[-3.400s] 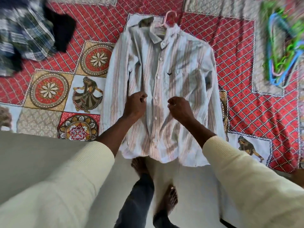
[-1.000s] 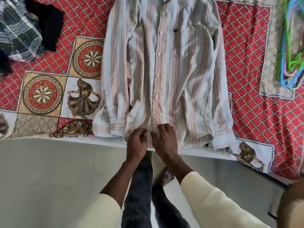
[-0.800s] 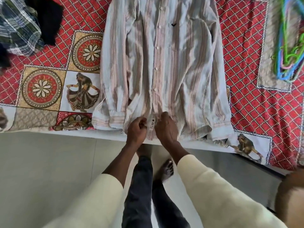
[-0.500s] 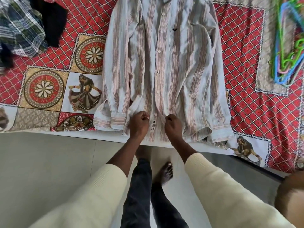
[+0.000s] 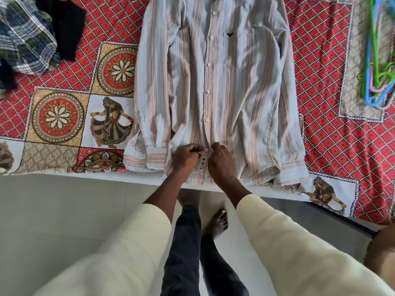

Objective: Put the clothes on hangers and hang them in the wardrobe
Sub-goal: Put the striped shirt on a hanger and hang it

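The striped shirt lay face up and flat on the patterned bedspread, its hem at the near edge of the bed and its collar cut off by the top of the frame, so no hanger could be seen in it. Both hands worked at the lowest part of the button placket: the left hand pinched the left edge of the fabric with curled fingers, and the right hand gripped the other edge just beside it, with a small white care label showing between them. The step looked like fastening the bottom button. To do it well, the two plackets should be pulled level so the hems match, the buttonhole held taut with one hand while the other tips the button through edge first. A bundle of coloured plastic hangers lay well apart at the right, and a plaid garment and a black garment waited at the far left.
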Available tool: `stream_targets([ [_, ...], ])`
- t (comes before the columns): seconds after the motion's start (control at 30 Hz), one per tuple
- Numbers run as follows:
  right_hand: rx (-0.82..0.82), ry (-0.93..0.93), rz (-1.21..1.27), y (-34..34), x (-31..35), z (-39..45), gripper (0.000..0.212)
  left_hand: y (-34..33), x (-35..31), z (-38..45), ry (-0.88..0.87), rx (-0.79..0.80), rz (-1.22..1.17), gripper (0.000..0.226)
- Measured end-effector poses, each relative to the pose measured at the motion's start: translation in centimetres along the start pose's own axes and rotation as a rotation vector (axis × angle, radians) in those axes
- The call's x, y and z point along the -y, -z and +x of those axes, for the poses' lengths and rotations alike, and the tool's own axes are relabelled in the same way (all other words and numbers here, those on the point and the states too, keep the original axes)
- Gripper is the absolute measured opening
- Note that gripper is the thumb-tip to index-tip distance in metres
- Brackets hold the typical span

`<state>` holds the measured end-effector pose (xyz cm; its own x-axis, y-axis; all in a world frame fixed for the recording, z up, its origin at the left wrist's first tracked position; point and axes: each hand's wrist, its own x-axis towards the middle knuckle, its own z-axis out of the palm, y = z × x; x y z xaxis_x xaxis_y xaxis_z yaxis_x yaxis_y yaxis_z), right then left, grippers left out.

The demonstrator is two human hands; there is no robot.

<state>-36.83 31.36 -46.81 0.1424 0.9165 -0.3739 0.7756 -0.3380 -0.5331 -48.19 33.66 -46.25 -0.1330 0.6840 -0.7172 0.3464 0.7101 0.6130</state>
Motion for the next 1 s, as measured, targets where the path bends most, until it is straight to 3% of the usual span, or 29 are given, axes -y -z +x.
stream_targets([
  [0.07,-0.013,0.048,0.071,0.0,-0.3,0.4,0.033,-0.4,-0.2,-0.3,0.007,-0.004,-0.037,0.025],
  [0.2,0.044,0.114,0.033,-0.6,-1.3,0.7,0.014,-1.0,-0.5,-0.6,0.004,-0.029,-0.052,0.028],
  [0.37,0.156,0.152,-0.072,-0.2,-1.1,0.5,0.045,-0.8,-1.0,-0.2,0.112,0.029,-0.105,0.038],
  [0.47,0.129,0.206,-0.172,0.1,-0.6,0.0,0.038,-0.7,-1.3,0.2,0.128,0.02,-0.074,0.034],
  [0.63,0.027,0.031,0.029,0.2,-1.0,0.7,0.021,-1.3,-1.4,0.7,0.172,-0.071,-0.053,0.015],
  [0.83,0.048,-0.028,0.248,0.5,-1.0,1.1,0.027,-2.4,-0.9,0.7,0.092,-0.162,-0.021,0.018],
  [1.0,0.129,-0.141,0.404,1.0,-0.9,1.6,0.017,-3.3,-1.1,0.1,0.016,-0.212,0.116,0.017],
])
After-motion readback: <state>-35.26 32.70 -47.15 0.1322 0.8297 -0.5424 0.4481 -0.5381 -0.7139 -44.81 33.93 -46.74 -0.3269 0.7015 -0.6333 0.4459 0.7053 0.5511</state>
